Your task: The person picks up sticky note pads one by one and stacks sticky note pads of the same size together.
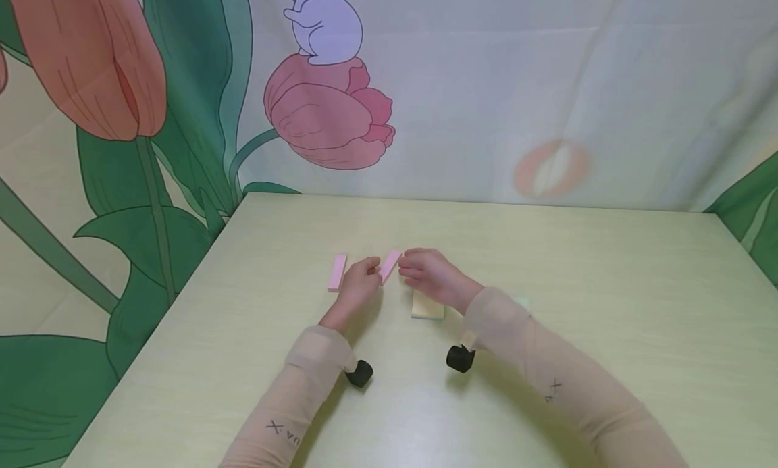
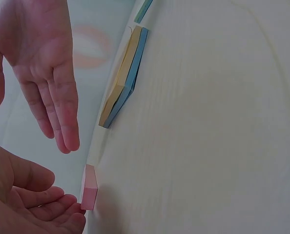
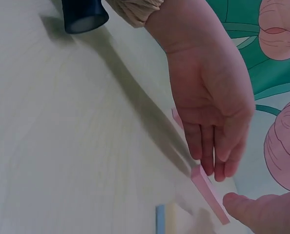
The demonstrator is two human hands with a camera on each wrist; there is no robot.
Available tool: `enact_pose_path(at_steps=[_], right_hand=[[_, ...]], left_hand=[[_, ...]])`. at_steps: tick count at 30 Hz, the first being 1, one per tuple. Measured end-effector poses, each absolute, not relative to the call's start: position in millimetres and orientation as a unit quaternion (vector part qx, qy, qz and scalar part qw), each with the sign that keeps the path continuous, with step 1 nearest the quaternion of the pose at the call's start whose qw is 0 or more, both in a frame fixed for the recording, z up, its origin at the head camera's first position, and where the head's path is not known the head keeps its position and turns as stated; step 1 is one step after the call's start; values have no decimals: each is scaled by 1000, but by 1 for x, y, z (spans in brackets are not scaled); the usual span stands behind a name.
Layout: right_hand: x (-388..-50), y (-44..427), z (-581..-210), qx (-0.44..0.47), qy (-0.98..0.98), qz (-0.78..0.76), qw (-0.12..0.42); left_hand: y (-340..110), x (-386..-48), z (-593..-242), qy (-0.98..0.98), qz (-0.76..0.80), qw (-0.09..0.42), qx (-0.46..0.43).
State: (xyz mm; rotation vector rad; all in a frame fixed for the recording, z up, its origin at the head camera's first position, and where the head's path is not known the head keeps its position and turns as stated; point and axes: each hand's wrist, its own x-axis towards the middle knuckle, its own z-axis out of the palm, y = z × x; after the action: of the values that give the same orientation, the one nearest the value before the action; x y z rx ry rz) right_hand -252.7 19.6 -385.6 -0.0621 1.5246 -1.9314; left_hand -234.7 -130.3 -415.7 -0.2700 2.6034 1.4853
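Two flat pink strips lie on the table: a left pink strip [image 1: 337, 273] and a slanted right one [image 1: 392, 264]. My left hand [image 1: 360, 283] is between them, its fingertips at the near end of the right strip [image 3: 210, 196]; whether they touch it I cannot tell. My right hand [image 1: 436, 275] hovers just right of that strip, fingers loosely extended and holding nothing. Partly under the right hand is a pad, yellow on top [image 1: 428, 307] and blue below [image 2: 131, 78]. In the left wrist view both hands face each other, palms visible.
A pale green piece [image 1: 523, 303] lies behind the right sleeve, mostly hidden. Black wrist cameras [image 1: 460, 358] hang below both cuffs. The table's back edge meets a printed cloth [image 1: 462, 103] with tulips.
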Motion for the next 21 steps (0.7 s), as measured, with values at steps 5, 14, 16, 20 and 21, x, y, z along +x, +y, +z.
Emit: enact_pose_path(at_steps=[5, 14, 16, 20, 21], right_hand=[[-253, 6, -391, 10, 578, -754, 312], [-251, -7, -399, 56, 560, -780, 274], [-251, -10, -401, 62, 552, -785, 274], [-251, -12, -403, 67, 534, -795, 281], [-251, -13, -403, 67, 531, -796, 283]], left_hand=[[-129, -233, -415, 854, 508, 71, -91], [-129, -234, -418, 854, 509, 61, -89], [-129, -233, -418, 855, 507, 59, -91], [-129, -233, -418, 862, 496, 54, -90], [-129, -233, -418, 862, 496, 54, -91]])
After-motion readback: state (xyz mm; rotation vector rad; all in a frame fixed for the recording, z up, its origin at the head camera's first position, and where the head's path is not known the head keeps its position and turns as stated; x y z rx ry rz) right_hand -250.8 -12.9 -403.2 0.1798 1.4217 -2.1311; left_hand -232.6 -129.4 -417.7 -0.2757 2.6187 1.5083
